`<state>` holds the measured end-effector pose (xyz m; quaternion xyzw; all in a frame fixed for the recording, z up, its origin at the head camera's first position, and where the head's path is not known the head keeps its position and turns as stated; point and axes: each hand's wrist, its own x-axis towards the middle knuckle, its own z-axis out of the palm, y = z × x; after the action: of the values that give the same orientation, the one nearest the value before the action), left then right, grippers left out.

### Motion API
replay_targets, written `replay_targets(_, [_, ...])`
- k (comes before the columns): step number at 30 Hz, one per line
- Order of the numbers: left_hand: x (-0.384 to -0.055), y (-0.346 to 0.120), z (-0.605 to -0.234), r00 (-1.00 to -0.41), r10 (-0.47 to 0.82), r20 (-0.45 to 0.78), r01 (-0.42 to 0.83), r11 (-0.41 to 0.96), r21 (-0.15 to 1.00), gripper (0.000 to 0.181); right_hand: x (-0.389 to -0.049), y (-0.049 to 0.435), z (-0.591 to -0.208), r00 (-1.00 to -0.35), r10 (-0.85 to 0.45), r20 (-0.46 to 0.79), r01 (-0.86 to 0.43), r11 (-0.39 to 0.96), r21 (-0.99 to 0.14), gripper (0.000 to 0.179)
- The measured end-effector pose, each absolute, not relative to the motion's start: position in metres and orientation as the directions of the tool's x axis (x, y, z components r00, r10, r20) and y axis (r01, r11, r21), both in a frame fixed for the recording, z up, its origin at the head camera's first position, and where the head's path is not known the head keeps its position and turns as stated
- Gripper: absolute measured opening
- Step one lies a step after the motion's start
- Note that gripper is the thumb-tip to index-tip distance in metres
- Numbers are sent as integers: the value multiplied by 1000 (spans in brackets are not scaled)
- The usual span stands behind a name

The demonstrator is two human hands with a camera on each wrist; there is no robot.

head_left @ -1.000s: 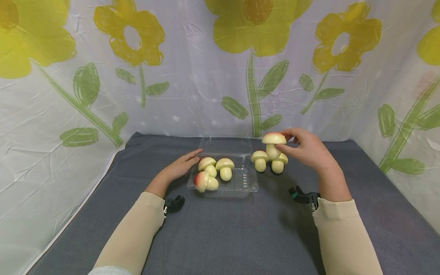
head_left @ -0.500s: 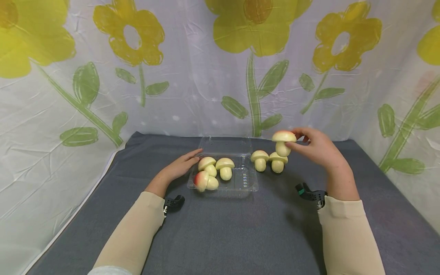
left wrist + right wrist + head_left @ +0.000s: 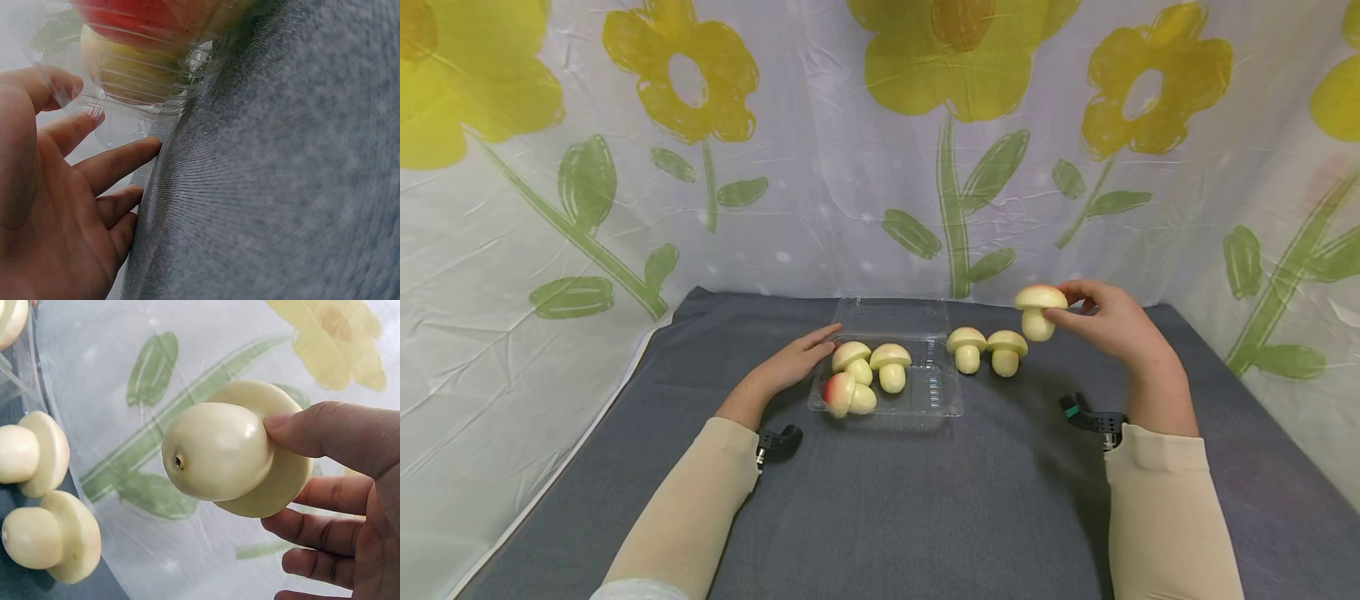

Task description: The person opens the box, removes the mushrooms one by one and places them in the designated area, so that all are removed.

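Observation:
My right hand (image 3: 1108,321) pinches a toy mushroom (image 3: 1040,312) between thumb and fingers, holding it in the air with its cap up; the right wrist view shows the stem end of this mushroom (image 3: 215,450). Just left of it, two more mushrooms (image 3: 967,350) (image 3: 1006,353) stand side by side on the cloth. A clear plastic clamshell box (image 3: 943,400), lid (image 3: 891,315) raised at the back, contains three mushrooms (image 3: 891,367) in its left and middle part. At the box's left wall, my left hand (image 3: 790,360) rests with fingers extended, its fingertips touching or very near the plastic.
A dark grey cloth (image 3: 895,508) covers the table. Behind it hangs a pale curtain (image 3: 820,208) printed with yellow flowers, close to the table's back edge. A black wrist mount (image 3: 1093,417) juts inward from the right sleeve, another mount (image 3: 781,443) from the left.
My right hand has carried its mushroom to the right, away from the two standing on the cloth. The left hand and the box have stayed put.

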<state>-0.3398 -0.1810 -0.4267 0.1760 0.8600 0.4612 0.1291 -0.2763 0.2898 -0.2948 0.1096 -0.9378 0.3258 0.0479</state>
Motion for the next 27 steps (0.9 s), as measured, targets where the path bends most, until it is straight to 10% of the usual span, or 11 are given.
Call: replay_targets(27, [-342,-181,-428,-908,414,-61,177,513,840,58,-297,323,-327,-990,-128,62,-140,786,-602,65])
